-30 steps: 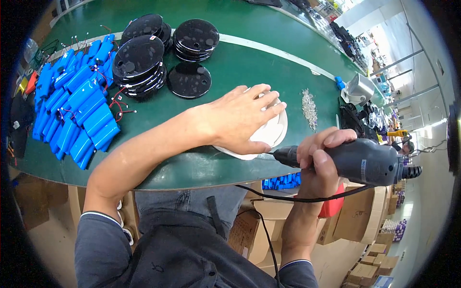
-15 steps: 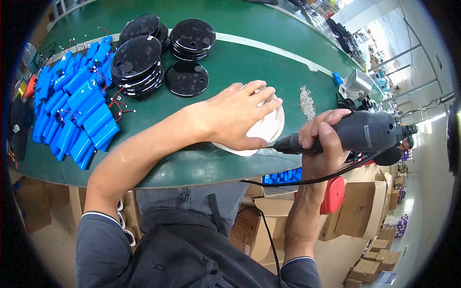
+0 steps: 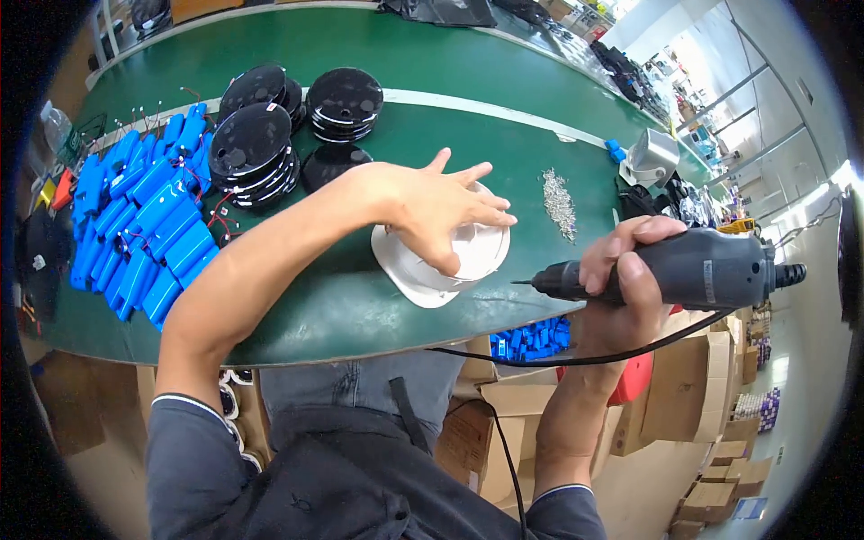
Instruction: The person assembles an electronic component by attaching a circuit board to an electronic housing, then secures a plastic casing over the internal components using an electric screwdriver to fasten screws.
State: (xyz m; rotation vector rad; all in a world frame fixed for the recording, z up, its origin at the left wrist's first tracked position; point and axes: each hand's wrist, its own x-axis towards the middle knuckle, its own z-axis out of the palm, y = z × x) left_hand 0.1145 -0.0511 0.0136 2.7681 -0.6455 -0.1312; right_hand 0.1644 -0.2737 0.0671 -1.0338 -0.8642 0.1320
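Observation:
My left hand (image 3: pixel 436 209) lies over a white round plastic housing (image 3: pixel 412 281) with a flared lip, its fingers spread across the top and the thumb pointing down toward the near side. Part of the housing is hidden under the palm. In my right hand (image 3: pixel 625 274) is a dark grey electric screwdriver (image 3: pixel 706 268), held roughly level with the fingers wrapped around its front part. The thin bit points left toward the housing, apart from it. A black cord runs from the tool's back end down past the table edge.
Blue wired battery packs (image 3: pixel 148 211) are heaped at the left of the green table (image 3: pixel 468 58). Stacks of glossy black discs (image 3: pixel 252 144) stand beside them. Small silver screws (image 3: pixel 559 205) lie in a pile at the right. Cardboard boxes (image 3: pixel 679 391) stand below.
The screwdriver's bit has come away from the housing. My left hand and the housing have shifted left, and more of the housing's lip shows. The view has also shifted slightly.

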